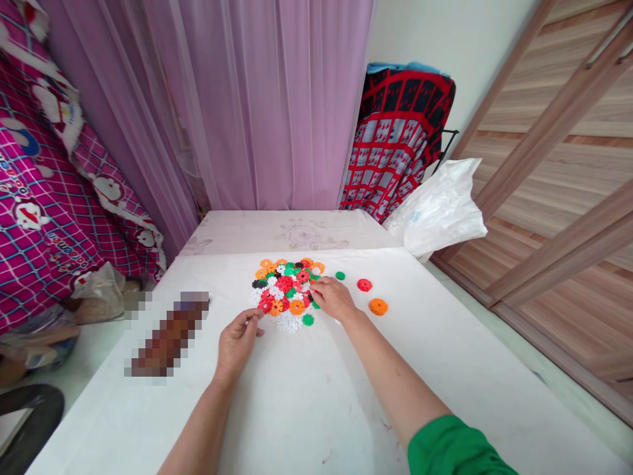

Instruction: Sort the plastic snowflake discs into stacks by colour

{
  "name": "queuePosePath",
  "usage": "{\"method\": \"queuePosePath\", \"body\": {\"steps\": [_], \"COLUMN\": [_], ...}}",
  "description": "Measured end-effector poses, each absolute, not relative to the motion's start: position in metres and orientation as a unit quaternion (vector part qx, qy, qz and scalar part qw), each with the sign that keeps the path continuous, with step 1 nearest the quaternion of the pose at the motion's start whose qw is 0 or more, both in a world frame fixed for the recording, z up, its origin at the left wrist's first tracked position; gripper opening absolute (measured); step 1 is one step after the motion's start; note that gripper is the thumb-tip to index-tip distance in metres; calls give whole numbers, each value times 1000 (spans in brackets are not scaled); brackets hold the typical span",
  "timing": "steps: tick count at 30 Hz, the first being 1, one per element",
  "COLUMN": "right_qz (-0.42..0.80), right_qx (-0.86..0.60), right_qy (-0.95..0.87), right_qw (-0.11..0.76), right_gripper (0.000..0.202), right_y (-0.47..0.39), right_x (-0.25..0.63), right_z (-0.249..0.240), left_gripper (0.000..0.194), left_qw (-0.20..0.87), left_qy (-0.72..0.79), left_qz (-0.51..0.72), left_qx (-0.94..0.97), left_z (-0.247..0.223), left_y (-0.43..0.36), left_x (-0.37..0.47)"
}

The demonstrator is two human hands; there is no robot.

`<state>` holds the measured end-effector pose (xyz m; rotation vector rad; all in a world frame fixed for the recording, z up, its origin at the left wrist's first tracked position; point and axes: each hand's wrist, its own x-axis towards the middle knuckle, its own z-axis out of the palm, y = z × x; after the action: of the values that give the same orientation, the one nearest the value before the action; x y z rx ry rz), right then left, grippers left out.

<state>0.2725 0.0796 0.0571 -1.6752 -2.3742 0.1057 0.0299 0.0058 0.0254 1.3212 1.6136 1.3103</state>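
Note:
A mixed pile of small plastic notched discs [284, 284] in red, orange, white, green and black lies on the white-covered table. My left hand [240, 340] is at the pile's near left edge, thumb and finger pinched on the rim of a red notched disc [264, 305]. From the right, my right hand [335, 299] reaches to the pile with its fingertips closed at a white notched disc [305, 287]. White discs [289, 322] and a green disc [308, 320] lie at the pile's near side.
Right of the pile lie a green disc [340, 276], a red disc [364, 285] and orange discs [378, 307]. A blurred-out object [171, 336] is on the table's left. Beyond the right edge stands a white plastic bag [438, 211]; wooden cabinet doors [548, 178] are farther right.

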Motion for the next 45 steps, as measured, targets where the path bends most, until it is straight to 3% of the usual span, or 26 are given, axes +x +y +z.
{"method": "queuePosePath", "body": {"steps": [9,19,25,45], "right_qz": [6,29,11,43], "right_qx": [-622,-671,-621,-649], "right_qy": [-775,-740,-782,-760], "right_qw": [114,23,64,9], "right_gripper": [27,27,35,22], "right_y": [77,58,71,104], "right_x": [291,301,287,292], "right_z": [56,63,63,69], "left_gripper": [33,37,36,34], "left_qw": [337,344,339,328], "left_qy": [613,611,615,620], "left_qz": [502,504,502,498], "left_qx": [508,504,506,510], "left_z": [25,26,26,27], "left_y": [5,5,6,6], "left_x": [30,30,30,31]}}
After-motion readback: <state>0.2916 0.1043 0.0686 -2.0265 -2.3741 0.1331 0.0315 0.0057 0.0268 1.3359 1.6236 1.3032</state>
